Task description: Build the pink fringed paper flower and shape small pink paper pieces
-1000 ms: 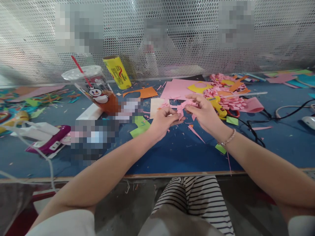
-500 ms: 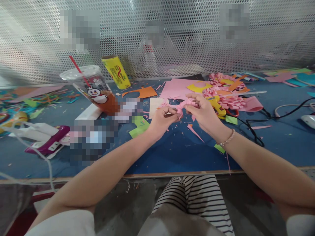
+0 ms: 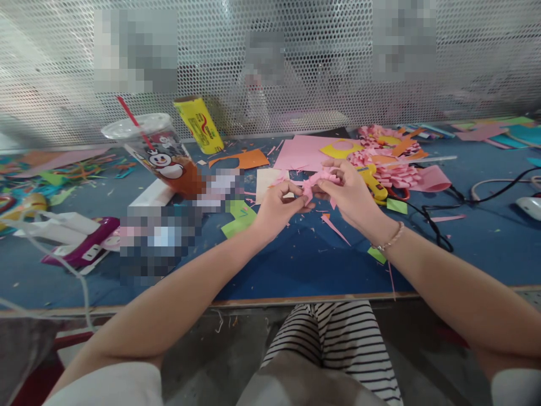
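A curled, folded piece of pink paper (image 3: 313,181) is held between my two hands above the blue table. My left hand (image 3: 281,206) pinches its lower left end between thumb and fingers. On the other side, my right hand (image 3: 344,189) grips the curled right part with thumb and fingertips. Behind the hands lie a pink sheet (image 3: 300,151) and a cream sheet (image 3: 265,183). Just right of my right hand is a yellow glue gun (image 3: 374,183), beside a heap of fringed pink paper (image 3: 393,172).
A cup with a red straw (image 3: 163,158) and a yellow can (image 3: 200,127) stand at the back left. A purple power strip (image 3: 87,245) lies left. Black cable (image 3: 435,217) runs right. Scraps dot the blue table (image 3: 296,270); perforated metal (image 3: 321,34) rises behind.
Both hands have hardly moved and still hold the pink paper. The fingers of my right hand have shifted slightly around its curled part.
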Action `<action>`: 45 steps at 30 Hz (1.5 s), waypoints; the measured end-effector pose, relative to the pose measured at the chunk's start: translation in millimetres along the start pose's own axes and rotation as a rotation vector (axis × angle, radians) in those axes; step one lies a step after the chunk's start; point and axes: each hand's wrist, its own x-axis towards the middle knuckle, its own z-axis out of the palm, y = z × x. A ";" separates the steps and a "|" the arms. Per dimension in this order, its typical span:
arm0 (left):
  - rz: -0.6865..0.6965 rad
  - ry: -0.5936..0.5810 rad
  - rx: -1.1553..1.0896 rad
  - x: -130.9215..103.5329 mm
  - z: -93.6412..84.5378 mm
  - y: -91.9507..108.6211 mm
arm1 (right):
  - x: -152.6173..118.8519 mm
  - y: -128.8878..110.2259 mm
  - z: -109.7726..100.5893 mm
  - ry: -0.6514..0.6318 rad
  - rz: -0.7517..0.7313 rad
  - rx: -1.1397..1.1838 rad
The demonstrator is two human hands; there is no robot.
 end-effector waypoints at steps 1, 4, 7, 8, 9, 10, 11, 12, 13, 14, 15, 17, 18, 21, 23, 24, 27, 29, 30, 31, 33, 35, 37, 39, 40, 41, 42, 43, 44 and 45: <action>0.000 -0.002 -0.004 0.2 -0.2 -0.4 | 0.0 -0.1 -0.1 -0.003 -0.001 0.004; -0.013 -0.003 -0.006 1.1 -0.6 -1.3 | 0.6 0.7 -0.7 -0.005 -0.010 0.023; -0.027 0.007 -0.011 1.7 -1.0 -1.8 | 1.6 1.8 -1.2 -0.003 -0.017 0.029; -0.027 0.010 -0.010 1.9 -1.1 -1.9 | 1.9 2.1 -1.4 -0.005 -0.020 0.024; -0.024 0.012 -0.005 2.1 -1.3 -2.1 | 2.1 2.5 -1.5 -0.008 -0.024 0.018; -0.018 0.012 0.002 2.2 -1.5 -2.2 | 2.3 2.8 -1.6 -0.008 -0.028 0.015; -0.009 0.010 0.012 2.3 -1.7 -2.3 | 2.5 3.0 -1.6 -0.006 -0.030 0.016; 0.002 0.008 0.024 2.3 -1.9 -2.3 | 2.5 3.2 -1.5 -0.004 -0.031 0.019; 0.014 0.006 0.036 2.2 -2.0 -2.1 | 2.5 3.4 -1.3 -0.001 -0.030 0.024; 0.025 0.005 0.047 2.0 -2.0 -1.9 | 2.4 3.5 -1.0 0.000 -0.032 0.028; 0.035 0.005 0.059 1.7 -2.0 -1.5 | 2.3 3.5 -0.8 0.002 -0.036 0.029; 0.048 0.009 0.083 0.9 -1.6 -0.5 | 2.1 3.7 -0.3 0.002 -0.048 0.022; 0.050 0.009 0.094 0.5 -1.4 0.0 | 2.0 3.8 -0.1 0.002 -0.053 0.018; 0.052 0.015 0.118 -0.2 -0.9 1.4 | 2.4 4.7 0.0 0.002 -0.062 0.019; 0.046 0.025 0.116 0.0 -0.8 1.7 | 2.9 5.6 -0.1 0.009 -0.064 0.024; 0.041 0.033 0.106 0.3 -0.7 1.7 | 3.2 6.2 -0.2 0.013 -0.067 0.024; 0.012 0.056 0.051 1.5 -0.4 1.3 | 3.2 7.7 -0.7 0.023 -0.091 0.007; -0.026 0.071 0.015 2.0 0.2 1.6 | 2.3 8.4 -1.3 0.017 -0.130 -0.031; -0.051 0.078 -0.002 1.9 0.7 2.2 | 1.7 8.6 -1.8 0.017 -0.157 -0.063; -0.078 0.085 -0.022 1.7 1.3 3.2 | 1.1 8.7 -2.3 0.020 -0.189 -0.104; -0.124 0.099 -0.064 0.9 2.8 6.0 | -0.1 8.7 -3.1 0.044 -0.263 -0.200; -0.159 0.104 -0.101 -0.1 4.2 9.0 | -1.0 8.3 -3.6 0.077 -0.330 -0.287; -0.181 0.104 -0.127 -0.8 4.8 11.3 | -1.9 7.3 -3.8 0.096 -0.377 -0.339; -0.197 0.102 -0.153 -1.1 4.6 12.1 | -3.2 5.7 -3.7 0.094 -0.412 -0.364; -0.204 0.100 -0.168 -1.1 4.2 12.1 | -3.9 4.8 -3.7 0.088 -0.424 -0.370; -0.211 0.099 -0.182 -1.0 3.8 11.9 | -4.6 4.0 -3.7 0.081 -0.433 -0.375; -0.219 0.099 -0.193 -0.9 3.4 11.6 | -5.2 3.4 -3.8 0.073 -0.440 -0.379; -0.226 0.100 -0.202 -0.8 3.0 11.3 | -5.7 2.9 -3.9 0.068 -0.445 -0.387; -0.231 0.102 -0.206 -0.7 2.7 11.2 | -6.2 2.5 -4.0 0.066 -0.451 -0.398; -0.235 0.103 -0.209 -0.7 2.5 11.1 | -6.5 2.3 -4.1 0.066 -0.458 -0.412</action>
